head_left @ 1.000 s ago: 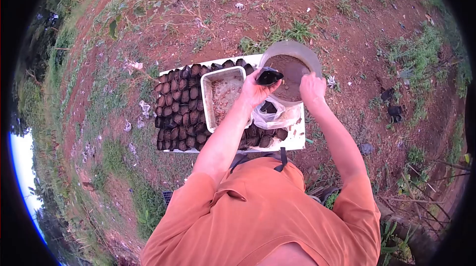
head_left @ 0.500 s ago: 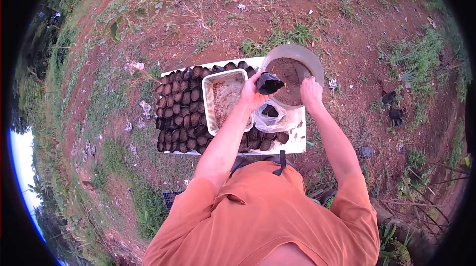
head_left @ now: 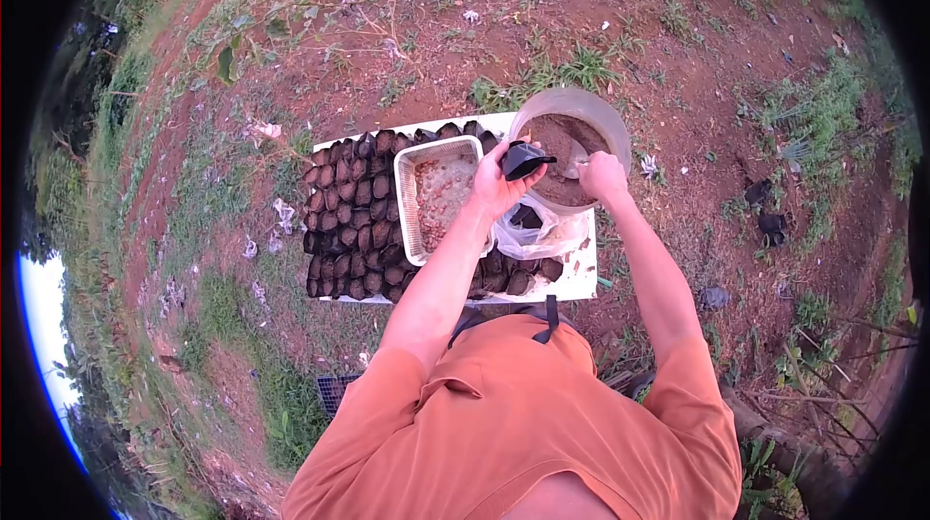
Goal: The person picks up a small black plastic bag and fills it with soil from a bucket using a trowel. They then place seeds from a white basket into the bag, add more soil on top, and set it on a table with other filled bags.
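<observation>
My left hand [head_left: 496, 181] is closed around a black plastic seedling bag [head_left: 524, 160], held beside the near-left rim of a clear round tub [head_left: 620, 123]. Dark brown soil [head_left: 560, 129] lies inside the tub. Over the tub's right side, my right hand [head_left: 603, 177] grips a pale scoop [head_left: 573, 163], partly hidden by the fingers and pointing toward the bag. Below the tub sits a clear plastic bag [head_left: 528, 245] with black bags inside. A white basket [head_left: 405, 215] holding small reddish-brown pieces on a pale layer stands left of my left hand.
Rows of soil-filled black seedling bags [head_left: 354, 192] cover the left part of a white board [head_left: 581, 278], with more along its near edge. Reddish ground with weeds surrounds it. A dark blue crate [head_left: 334, 391] shows at lower left, and branches [head_left: 823, 394] lie at right.
My right hand has turned and shifted slightly left, bringing the scoop into view above the soil. The seedling bag in my left hand has tilted, and its opening looks narrower.
</observation>
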The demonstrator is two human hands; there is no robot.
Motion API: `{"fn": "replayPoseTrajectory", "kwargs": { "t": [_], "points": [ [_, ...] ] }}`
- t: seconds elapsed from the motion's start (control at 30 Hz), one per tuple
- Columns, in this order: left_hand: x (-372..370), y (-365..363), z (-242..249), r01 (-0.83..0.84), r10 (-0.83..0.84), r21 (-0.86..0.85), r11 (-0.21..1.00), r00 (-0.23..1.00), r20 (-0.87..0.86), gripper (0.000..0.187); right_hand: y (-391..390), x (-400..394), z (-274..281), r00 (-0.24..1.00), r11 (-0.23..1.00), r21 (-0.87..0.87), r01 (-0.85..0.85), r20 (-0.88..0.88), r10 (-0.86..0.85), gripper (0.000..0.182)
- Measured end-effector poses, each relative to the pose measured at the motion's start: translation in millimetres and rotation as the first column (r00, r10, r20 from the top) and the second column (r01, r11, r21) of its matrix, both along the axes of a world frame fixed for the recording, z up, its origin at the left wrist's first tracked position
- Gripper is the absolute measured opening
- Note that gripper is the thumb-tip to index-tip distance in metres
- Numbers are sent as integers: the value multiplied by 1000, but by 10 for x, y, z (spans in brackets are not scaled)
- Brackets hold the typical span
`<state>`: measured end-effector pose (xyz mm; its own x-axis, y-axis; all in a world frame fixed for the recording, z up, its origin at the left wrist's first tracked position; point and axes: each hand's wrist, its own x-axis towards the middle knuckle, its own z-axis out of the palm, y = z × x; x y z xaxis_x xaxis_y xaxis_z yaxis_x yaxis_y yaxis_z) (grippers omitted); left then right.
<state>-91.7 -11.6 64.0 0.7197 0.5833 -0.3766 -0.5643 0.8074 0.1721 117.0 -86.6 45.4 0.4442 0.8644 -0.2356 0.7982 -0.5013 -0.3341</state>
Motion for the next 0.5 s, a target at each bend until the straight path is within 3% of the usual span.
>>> {"fn": "replayPoseTrajectory", "kwargs": {
  "t": [0.23,0.5],
  "points": [
    [81,15,15,-62,63,30,998,998,-15,37,25,46,51,989,998,-43,36,-142,-41,34],
    [278,43,119,-149,154,41,988,930,-332,39,-148,121,438,983,998,66,25,-185,-13,32]
  ]
}}
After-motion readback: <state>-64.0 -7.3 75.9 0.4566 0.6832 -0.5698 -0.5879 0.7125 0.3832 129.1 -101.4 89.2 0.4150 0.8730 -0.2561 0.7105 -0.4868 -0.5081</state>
